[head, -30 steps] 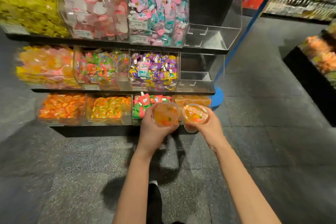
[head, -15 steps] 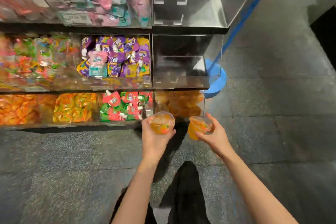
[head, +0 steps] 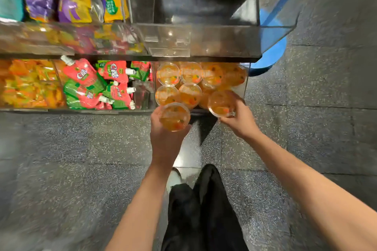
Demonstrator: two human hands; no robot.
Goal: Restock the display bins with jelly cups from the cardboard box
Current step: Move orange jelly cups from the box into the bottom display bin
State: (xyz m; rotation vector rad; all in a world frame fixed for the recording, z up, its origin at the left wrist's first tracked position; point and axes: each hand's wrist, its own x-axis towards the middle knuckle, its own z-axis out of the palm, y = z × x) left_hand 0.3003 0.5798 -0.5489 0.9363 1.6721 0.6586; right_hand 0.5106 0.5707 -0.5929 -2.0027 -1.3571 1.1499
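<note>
Head view: our left hand (head: 165, 138) grips one jelly cup (head: 174, 116); our right hand (head: 237, 118), at 3 o'clock, grips another cup (head: 221, 104) over the bin (head: 243, 87)

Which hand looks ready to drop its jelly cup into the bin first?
Probably the right hand: its jelly cup is already over the bottom bin. The left hand holds its cup at the front edge.

orange jelly cups (head: 190, 73) fill the clear bottom-right bin (head: 243, 89); red-green spout pouches (head: 98, 85) lie in the bin left of it; an empty clear bin (head: 204, 8) sits above.
</note>
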